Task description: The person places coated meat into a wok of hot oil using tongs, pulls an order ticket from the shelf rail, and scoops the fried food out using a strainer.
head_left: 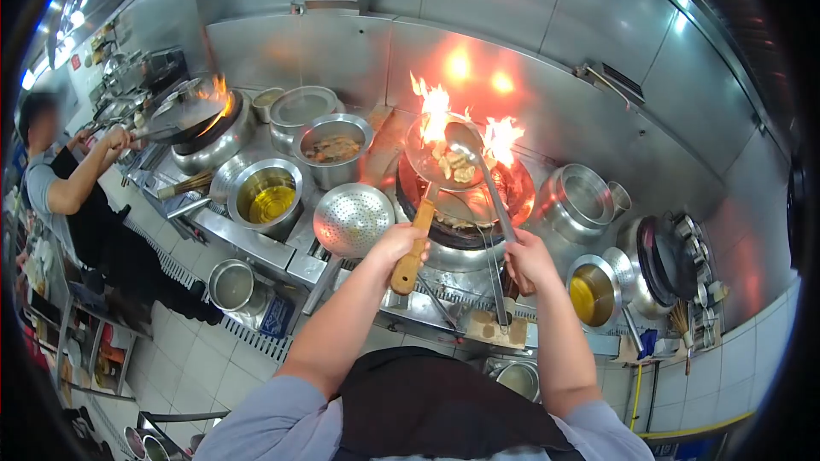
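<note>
My left hand (pixel 401 248) is wrapped round the wooden handle of a strainer (pixel 413 150), whose round bowl is held above a wok (pixel 509 198) on the burner. Pale cooked pieces of food (pixel 461 169) lie in the strainer. With my right hand (pixel 529 261) I grip a long-handled ladle (pixel 495 186), its head touching or just over the food. Flames (pixel 434 115) rise behind the strainer and on the right beside the ladle. More bits of food seem to lie in the wok, partly hidden by the strainer.
A perforated skimmer (pixel 354 218) lies left of the wok, near a pot of yellow oil (pixel 270 196). Another oil pot (pixel 593 294) stands at right. Farther left, a co-worker (pixel 73 183) handles a second flaming wok (pixel 182 119). A steel wall (pixel 530 43) rises behind the stove.
</note>
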{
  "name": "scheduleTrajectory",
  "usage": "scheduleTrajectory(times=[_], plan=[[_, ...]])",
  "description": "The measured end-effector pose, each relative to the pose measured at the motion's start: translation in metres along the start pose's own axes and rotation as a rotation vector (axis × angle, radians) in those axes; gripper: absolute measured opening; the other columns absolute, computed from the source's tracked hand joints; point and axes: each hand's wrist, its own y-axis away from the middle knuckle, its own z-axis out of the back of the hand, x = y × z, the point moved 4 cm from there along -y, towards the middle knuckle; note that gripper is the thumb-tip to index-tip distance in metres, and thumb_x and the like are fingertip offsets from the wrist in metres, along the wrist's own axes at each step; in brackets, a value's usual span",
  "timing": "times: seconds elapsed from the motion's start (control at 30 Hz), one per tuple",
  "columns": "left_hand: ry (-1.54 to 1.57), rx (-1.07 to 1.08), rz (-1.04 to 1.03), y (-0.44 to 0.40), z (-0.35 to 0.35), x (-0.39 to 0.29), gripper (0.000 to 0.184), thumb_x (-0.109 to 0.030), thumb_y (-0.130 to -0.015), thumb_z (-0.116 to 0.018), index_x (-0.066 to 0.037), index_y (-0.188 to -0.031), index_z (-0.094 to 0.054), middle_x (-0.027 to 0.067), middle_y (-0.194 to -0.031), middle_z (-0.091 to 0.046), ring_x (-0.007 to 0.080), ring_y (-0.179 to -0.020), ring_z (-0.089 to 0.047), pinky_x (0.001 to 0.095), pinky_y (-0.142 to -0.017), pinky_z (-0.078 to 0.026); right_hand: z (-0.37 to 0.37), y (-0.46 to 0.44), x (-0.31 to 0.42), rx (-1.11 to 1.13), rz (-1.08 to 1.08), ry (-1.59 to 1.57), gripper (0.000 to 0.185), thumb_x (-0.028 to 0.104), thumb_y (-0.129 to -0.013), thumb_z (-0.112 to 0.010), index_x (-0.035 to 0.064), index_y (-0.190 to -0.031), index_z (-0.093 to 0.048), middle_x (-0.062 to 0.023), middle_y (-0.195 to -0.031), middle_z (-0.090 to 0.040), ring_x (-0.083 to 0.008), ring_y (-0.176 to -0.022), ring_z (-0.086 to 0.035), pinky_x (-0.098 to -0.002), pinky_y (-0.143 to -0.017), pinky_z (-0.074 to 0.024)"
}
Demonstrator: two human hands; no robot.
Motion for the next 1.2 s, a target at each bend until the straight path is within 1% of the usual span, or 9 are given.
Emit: scheduleTrajectory(times=[0.1, 0.23, 0.33, 0.43, 0.6, 0.73, 0.83, 0.97, 1.2], plan=[[0.012, -0.007, -0.005, 0.002, 0.003, 0.002, 0.013, -0.011, -0.086, -0.053, -0.005, -0.096, -0.047, 0.0067, -0.069, -0.055, 0.0178, -0.052, -0.054, 0.0321, -0.045, -0.044, -0.012, -0.003, 0.011, -0.089, 0.203, 0.344, 0.016, 0.007, -0.084, -0.051, -0.0006, -0.098, -0.053, -0.0022, -0.061, -0.05, -0.0129, -0.039, -0.048, -0.0274, -0.038, -0.0383], [-0.022, -0.003, -0.013, 0.002, 0.013, 0.006, 0.013, -0.011, -0.086, -0.053, -0.006, -0.097, -0.047, 0.0064, -0.069, -0.055, 0.0177, -0.05, -0.053, 0.032, -0.044, -0.044, -0.022, 0.029, 0.024, -0.08, 0.148, 0.249, 0.027, 0.007, -0.084, -0.052, -0.0006, -0.109, -0.053, -0.0028, -0.061, -0.049, -0.0133, -0.041, -0.049, -0.0283, -0.039, -0.0393], [-0.033, -0.027, -0.044, 0.004, 0.017, 0.007, 0.016, -0.012, -0.085, -0.054, -0.008, -0.1, -0.048, 0.0063, -0.07, -0.055, 0.0163, -0.049, -0.052, 0.0291, -0.043, -0.042, -0.016, 0.002, 0.008, -0.035, 0.106, 0.237, 0.03, 0.005, -0.084, -0.051, 0.0, -0.113, -0.053, -0.0029, -0.06, -0.049, -0.0132, -0.041, -0.049, -0.0285, -0.039, -0.0394], [-0.093, -0.062, -0.036, 0.013, 0.014, -0.003, 0.017, -0.012, -0.085, -0.054, -0.007, -0.101, -0.048, 0.0061, -0.07, -0.055, 0.0164, -0.048, -0.052, 0.03, -0.042, -0.043, -0.024, -0.01, 0.008, -0.166, 0.189, 0.314, 0.027, 0.004, -0.084, -0.05, 0.0007, -0.111, -0.053, -0.0028, -0.06, -0.048, -0.0132, -0.04, -0.049, -0.0284, -0.039, -0.0391], [-0.258, -0.143, -0.088, 0.002, 0.019, -0.007, 0.017, -0.011, -0.086, -0.052, -0.006, -0.101, -0.048, 0.0062, -0.07, -0.053, 0.0165, -0.047, -0.052, 0.0318, -0.041, -0.044, -0.028, 0.006, 0.012, -0.12, 0.201, 0.179, 0.032, 0.004, -0.084, -0.049, 0.0019, -0.115, -0.052, -0.0018, -0.061, -0.05, -0.0119, -0.04, -0.047, -0.026, -0.038, -0.0389], [-0.408, -0.204, -0.159, -0.009, 0.014, -0.031, 0.018, -0.011, -0.086, -0.051, -0.003, -0.101, -0.047, 0.0064, -0.069, -0.051, 0.0168, -0.046, -0.052, 0.0327, -0.041, -0.044, -0.025, -0.011, -0.002, -0.058, 0.131, 0.181, 0.031, 0.003, -0.083, -0.048, 0.0023, -0.114, -0.053, -0.0023, -0.061, -0.051, -0.0127, -0.04, -0.047, -0.0266, -0.038, -0.0396], [-0.455, -0.23, -0.196, -0.016, 0.02, -0.045, 0.019, -0.01, -0.086, -0.051, -0.002, -0.102, -0.046, 0.0064, -0.069, -0.051, 0.017, -0.045, -0.051, 0.0324, -0.041, -0.044, -0.027, 0.001, -0.006, -0.258, 0.26, 0.432, 0.019, 0.009, -0.083, -0.051, 0.0021, -0.1, -0.055, -0.0046, -0.06, -0.053, -0.0149, -0.041, -0.051, -0.0285, -0.041, -0.042], [-0.52, -0.242, -0.195, -0.015, 0.021, -0.049, 0.02, -0.008, -0.085, -0.05, 0.0, -0.103, -0.047, 0.0069, -0.068, -0.051, 0.0171, -0.045, -0.051, 0.032, -0.041, -0.044, -0.018, -0.01, -0.003, -0.046, 0.102, 0.034, 0.013, 0.008, -0.083, -0.051, 0.0006, -0.093, -0.054, -0.0036, -0.058, -0.051, -0.0155, -0.041, -0.051, -0.0298, -0.039, -0.0418], [-0.826, -0.309, -0.29, -0.024, 0.025, -0.059, 0.024, -0.004, -0.082, -0.046, 0.004, -0.104, -0.048, 0.0114, -0.067, -0.053, 0.0218, -0.045, -0.053, 0.0345, -0.042, -0.046, -0.021, -0.009, -0.007, -0.228, 0.086, 0.253, 0.014, 0.006, -0.081, -0.052, 0.0003, -0.094, -0.055, -0.0031, -0.059, -0.05, -0.0122, -0.04, -0.048, -0.0269, -0.038, -0.0384]])
